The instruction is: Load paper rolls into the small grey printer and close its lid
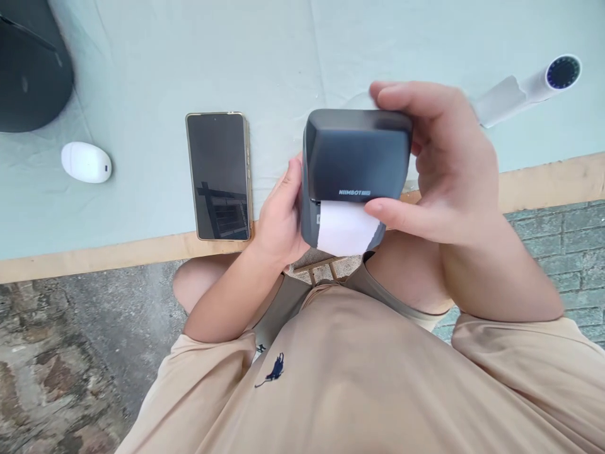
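Head view: both hands hold a small dark grey plastic label printer (357, 157) over the table edge.
Left hand (278, 217) cups its left side; right hand (444, 170) wraps its right side, thumb pressing the white paper strip (345, 230).

Bare cloth (151, 82) beyond phone (218, 176)

Dark grey label printer (355, 157), held above table edge; white label paper (344, 228) protruding from slot.
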Demonstrator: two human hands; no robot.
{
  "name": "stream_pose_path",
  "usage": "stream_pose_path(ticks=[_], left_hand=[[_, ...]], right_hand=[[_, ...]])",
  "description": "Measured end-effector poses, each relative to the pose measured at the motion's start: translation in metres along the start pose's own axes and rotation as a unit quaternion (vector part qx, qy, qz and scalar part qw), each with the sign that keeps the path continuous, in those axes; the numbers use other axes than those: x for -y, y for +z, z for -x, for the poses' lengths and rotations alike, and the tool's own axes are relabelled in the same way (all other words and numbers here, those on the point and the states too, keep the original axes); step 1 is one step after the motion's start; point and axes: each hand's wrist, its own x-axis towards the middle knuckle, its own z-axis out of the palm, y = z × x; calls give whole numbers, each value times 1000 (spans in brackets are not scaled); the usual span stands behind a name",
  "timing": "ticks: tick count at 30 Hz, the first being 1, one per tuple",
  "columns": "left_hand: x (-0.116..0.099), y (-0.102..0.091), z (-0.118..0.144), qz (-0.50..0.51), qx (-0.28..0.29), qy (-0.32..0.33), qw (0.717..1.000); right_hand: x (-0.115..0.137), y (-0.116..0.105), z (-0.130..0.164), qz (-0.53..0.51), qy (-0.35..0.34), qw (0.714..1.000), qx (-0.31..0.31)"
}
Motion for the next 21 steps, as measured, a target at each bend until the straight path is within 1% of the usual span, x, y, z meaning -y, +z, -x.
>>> stream_pose_path(ticks=[2, 4, 6, 8, 9, 10, 11, 12, 13, 15, 16, 17, 21], left_hand=[[1, 1, -1, 10, 39, 27, 999], [2, 1, -1, 13, 79, 43, 996], [3, 0, -1, 15, 108, 40, 993], [5, -2, 0, 21, 116, 35, 992], [5, -3, 0, 25, 116, 34, 992], [5, -3, 0, 30, 115, 33, 992], [5, -4, 0, 35, 116, 35, 992], [5, -4, 0, 38, 118, 36, 992], [5, -4, 0, 37, 124, 35, 991], [4, -5, -1, 23, 134, 33, 990], [4, -6, -1, 12, 137, 31, 990], [4, -6, -1, 0, 139, 28, 990], [4, -10, -2, -15, 154, 24, 988]], right_hand=[[3, 0, 0, 31, -9, 995, -95], [8, 0, -1, 60, 14, 980, -188], [14, 0, -3, 64, 53, 967, -240], [17, 0, -4, 47, 63, 961, -266], [17, 0, -5, 37, 56, 960, -271], [16, 0, -6, 33, 39, 962, -267], [15, -1, -7, 44, 20, 969, -242], [12, -1, -7, 74, 2, 977, -200], [10, -2, -7, 116, -11, 982, -146], [6, -2, -8, 195, -32, 979, -53], [5, -3, -8, 226, -25, 974, -19], [4, -3, -8, 247, -17, 969, -1], [4, -5, -9, 304, -4, 952, 40]])
